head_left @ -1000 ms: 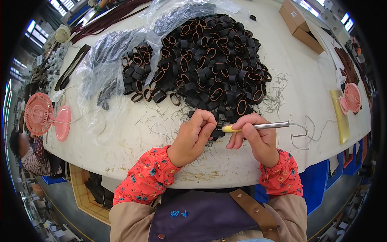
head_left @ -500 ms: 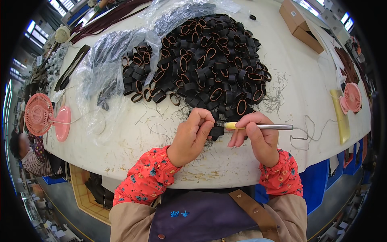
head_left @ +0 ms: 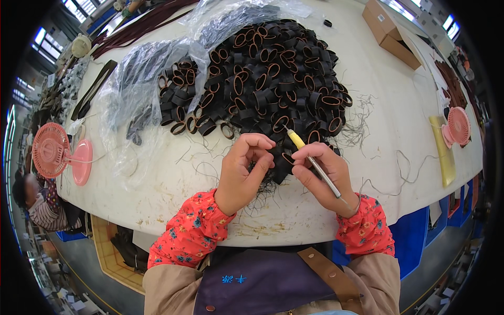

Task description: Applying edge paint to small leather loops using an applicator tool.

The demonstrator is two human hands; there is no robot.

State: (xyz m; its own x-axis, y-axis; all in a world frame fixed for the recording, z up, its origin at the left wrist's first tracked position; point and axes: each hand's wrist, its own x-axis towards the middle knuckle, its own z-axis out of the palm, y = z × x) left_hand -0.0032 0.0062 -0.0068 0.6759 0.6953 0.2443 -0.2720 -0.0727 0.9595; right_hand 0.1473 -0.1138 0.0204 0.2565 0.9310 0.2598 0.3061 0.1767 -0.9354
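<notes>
A corded pen-shaped tool with a yellow grip and silver barrel (head_left: 323, 176) rests in my right hand (head_left: 336, 176). Its thin metal tip points up and left, over the near edge of a large heap of black leather loops (head_left: 294, 79) with tan inner edges. Across from it, my left hand (head_left: 239, 168) is loosely curled, thumb and forefinger apart, and I see nothing between them. One black loop (head_left: 283, 167) lies between the two hands, close to the right fingertips; whether they touch it I cannot tell. Loose dark threads (head_left: 265, 194) lie under the hands.
Clear plastic sheeting (head_left: 142, 79) covers the heap's left side. Pink fans stand at the left (head_left: 51, 147) and right (head_left: 458, 126). A cardboard box (head_left: 391, 37) sits far right, and a yellow strip (head_left: 442, 152) near the right fan. The tool's cord (head_left: 401, 186) trails rightward.
The tool has swung from level, pointing left at the loop, to pointing up and away. My left fingers have loosened and moved slightly left, off the black loop.
</notes>
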